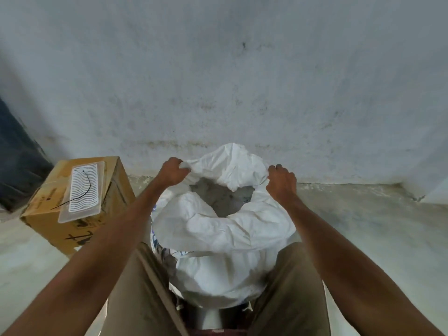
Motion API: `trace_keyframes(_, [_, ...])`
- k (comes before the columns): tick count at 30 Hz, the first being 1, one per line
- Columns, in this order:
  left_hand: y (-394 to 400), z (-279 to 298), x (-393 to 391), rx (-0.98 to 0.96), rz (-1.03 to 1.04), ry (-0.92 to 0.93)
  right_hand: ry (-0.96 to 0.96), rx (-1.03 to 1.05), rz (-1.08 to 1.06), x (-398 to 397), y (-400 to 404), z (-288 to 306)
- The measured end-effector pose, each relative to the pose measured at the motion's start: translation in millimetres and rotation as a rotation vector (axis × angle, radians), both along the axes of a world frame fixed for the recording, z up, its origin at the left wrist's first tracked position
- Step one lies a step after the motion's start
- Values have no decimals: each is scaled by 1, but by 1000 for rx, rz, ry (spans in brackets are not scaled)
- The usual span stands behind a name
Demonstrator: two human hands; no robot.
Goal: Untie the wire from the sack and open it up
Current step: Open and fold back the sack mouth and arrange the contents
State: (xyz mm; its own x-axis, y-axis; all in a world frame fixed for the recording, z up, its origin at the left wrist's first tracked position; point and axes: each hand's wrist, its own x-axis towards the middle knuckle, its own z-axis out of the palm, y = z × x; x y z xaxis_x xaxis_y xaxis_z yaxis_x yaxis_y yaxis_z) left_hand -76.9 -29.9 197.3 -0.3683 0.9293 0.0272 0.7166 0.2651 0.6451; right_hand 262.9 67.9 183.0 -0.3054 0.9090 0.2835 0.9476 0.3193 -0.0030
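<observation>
Sack (pixel 218 229) sits at lower centre of the frame, between my knees, its mouth already spread and grey powdery contents showing inside. I read the white woven fabric as soft and crumpling, a bit slick, while the load below looks heavy, so I judge the body will stay put and only the loose collar will move. The rolled rim is the place to hold: my left hand (pixel 172 172) is closed on it at the upper left of the mouth, my right hand (pixel 282 181) closed on it at the upper right, both pulling outward. A thin dark wire (pixel 85 187) lies on a clear plastic piece atop a cardboard box (pixel 43 209) at centre left, well apart from the sack. Bare concrete floor (pixel 351 214) runs to a stained pale wall (pixel 242 81) just behind; no surface is in sight.
</observation>
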Motion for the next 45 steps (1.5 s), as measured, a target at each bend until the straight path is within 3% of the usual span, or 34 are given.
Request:
trace_keyframes(6, [-40,54,-30,65,143,282,45,53,-29,41,-20,35])
trace_keyframes(11, [-58,57,-35,58,193,345,53,85,-16,60,-32,47])
trace_keyframes(19, [-43,66,-9,-321,126,527,-12,15,-43,36,-27,53])
trace_keyframes(24, [-21,46,-2,-309,-29,410,51,-146,3,13,-14,49])
trace_keyframes(35, [28,-18,37,-299,-228,75,-198,-224,243,-64,8,8])
trace_keyframes(40, [30,-2,17,-320,-327,18,-12,-317,210,-58,23,29])
trace_keyframes(45, [26,48,21,-73,-351,86,32,-323,258,-48,32,71])
